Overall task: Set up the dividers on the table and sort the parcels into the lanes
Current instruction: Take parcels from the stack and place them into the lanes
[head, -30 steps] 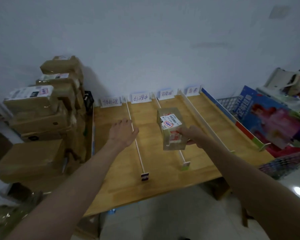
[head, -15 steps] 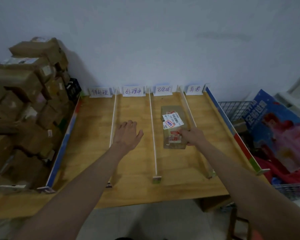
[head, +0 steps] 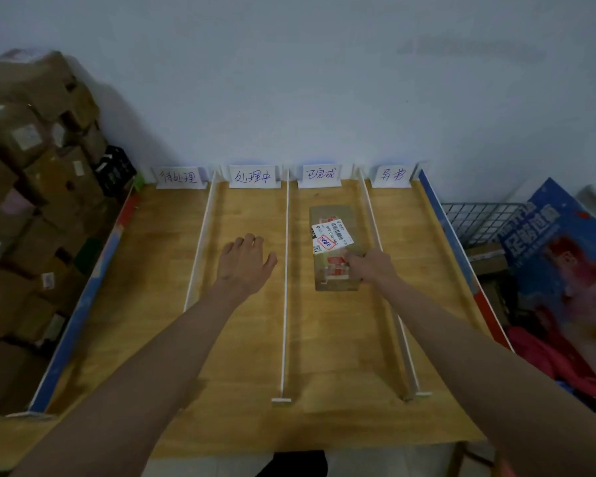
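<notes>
Your right hand [head: 367,266] grips the parcel [head: 334,247], flat in the third lane at frame centre-right. Your left hand [head: 243,263] hovers spread and empty, second lane.

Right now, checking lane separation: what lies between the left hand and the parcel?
In the head view, one white divider stands between the left hand and the parcel; otherwise bare table.

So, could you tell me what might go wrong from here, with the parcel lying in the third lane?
1. The right hand reaches across the thin white divider to the parcel; pulling back could knock the divider askew.
2. The parcel sits close to that divider, so sliding it might push the strip sideways.
3. The box stack at the left table edge looks loosely piled and may topple onto the first lane.
</notes>
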Tool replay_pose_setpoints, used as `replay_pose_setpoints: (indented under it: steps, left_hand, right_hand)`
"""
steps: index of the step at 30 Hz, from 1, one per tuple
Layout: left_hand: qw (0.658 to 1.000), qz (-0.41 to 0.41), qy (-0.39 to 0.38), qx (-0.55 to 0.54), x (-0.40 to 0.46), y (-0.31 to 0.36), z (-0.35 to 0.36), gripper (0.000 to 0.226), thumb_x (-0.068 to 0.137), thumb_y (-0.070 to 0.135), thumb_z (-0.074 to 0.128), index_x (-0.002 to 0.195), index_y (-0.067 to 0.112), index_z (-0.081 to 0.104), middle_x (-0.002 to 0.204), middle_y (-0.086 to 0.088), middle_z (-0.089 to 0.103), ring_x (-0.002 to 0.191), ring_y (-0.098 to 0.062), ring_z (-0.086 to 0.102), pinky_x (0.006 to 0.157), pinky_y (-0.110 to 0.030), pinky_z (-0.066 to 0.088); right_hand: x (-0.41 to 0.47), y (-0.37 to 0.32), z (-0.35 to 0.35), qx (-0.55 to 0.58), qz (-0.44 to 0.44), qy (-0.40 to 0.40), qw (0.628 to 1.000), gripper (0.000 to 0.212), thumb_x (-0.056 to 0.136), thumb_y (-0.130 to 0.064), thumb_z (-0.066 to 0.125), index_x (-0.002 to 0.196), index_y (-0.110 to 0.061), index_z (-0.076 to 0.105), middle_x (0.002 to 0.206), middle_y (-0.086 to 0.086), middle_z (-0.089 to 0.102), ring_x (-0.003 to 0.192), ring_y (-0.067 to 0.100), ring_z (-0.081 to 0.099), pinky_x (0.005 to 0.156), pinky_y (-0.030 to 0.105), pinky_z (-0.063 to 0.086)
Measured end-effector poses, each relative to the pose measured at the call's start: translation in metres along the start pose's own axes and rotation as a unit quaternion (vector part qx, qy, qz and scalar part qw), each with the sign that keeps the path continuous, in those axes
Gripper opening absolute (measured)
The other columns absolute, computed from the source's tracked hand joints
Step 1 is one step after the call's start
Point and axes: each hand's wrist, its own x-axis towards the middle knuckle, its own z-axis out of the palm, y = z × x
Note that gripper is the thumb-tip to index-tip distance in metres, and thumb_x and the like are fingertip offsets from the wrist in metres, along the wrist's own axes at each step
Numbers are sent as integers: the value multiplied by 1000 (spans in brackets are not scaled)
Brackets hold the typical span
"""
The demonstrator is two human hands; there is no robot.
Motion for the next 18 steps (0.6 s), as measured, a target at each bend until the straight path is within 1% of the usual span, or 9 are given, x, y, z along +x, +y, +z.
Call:
replay_pose_setpoints:
  steps: [4, 7, 10, 14, 16, 18]
  left_hand:
    - [1000, -5, -9, 0, 56, 1, 9, 51, 101, 47, 34, 134, 12, 52, 132, -7, 56, 118, -25, 54, 101, -38, 38]
    - [1000, -7, -17, -15, 99, -2, 17, 52, 101, 46, 37, 134, 10, 52, 131, -9, 56, 118, -27, 54, 101, -40, 39]
    - [1000, -3, -19, -10, 139, -8, 30, 52, 100, 45, 38, 134, 9, 52, 130, -10, 57, 118, -28, 54, 102, -41, 39]
    - [1000, -8, -26, -13, 185, -17, 51, 50, 100, 44, 39, 133, 10, 53, 129, -8, 57, 119, -27, 53, 103, -41, 38]
    - [999, -10, -36, -11, 202, -21, 61, 51, 100, 45, 38, 135, 10, 51, 131, -7, 56, 121, -27, 52, 105, -40, 36]
    - [999, -14, -41, -14, 217, -24, 73, 51, 100, 44, 37, 136, 10, 51, 132, -7, 56, 121, -27, 52, 105, -40, 36]
  right_hand:
    - [56, -17, 3, 1, 8, 2, 1000, 54, 94, -50, 57, 114, -2, 71, 111, 17, 71, 103, 33, 67, 92, 44, 54]
    - [101, -30, 8, -24, 14, -13, 1000, 60, 94, -55, 53, 112, -1, 71, 110, 16, 71, 102, 34, 67, 91, 45, 55]
    - [146, -37, 19, -6, 9, -25, 1000, 54, 96, -50, 54, 112, -1, 71, 108, 15, 72, 100, 32, 67, 90, 44, 55]
    - [202, -47, 36, -3, 23, -38, 999, 56, 97, -48, 54, 110, 3, 71, 108, 19, 72, 104, 34, 66, 92, 47, 53]
    - [224, -51, 45, -13, 29, -44, 999, 58, 97, -50, 53, 111, 4, 70, 109, 20, 71, 105, 35, 65, 93, 45, 53]
    - [245, -53, 55, -11, 39, -47, 998, 57, 97, -49, 53, 111, 4, 70, 110, 20, 70, 106, 35, 64, 89, 42, 54]
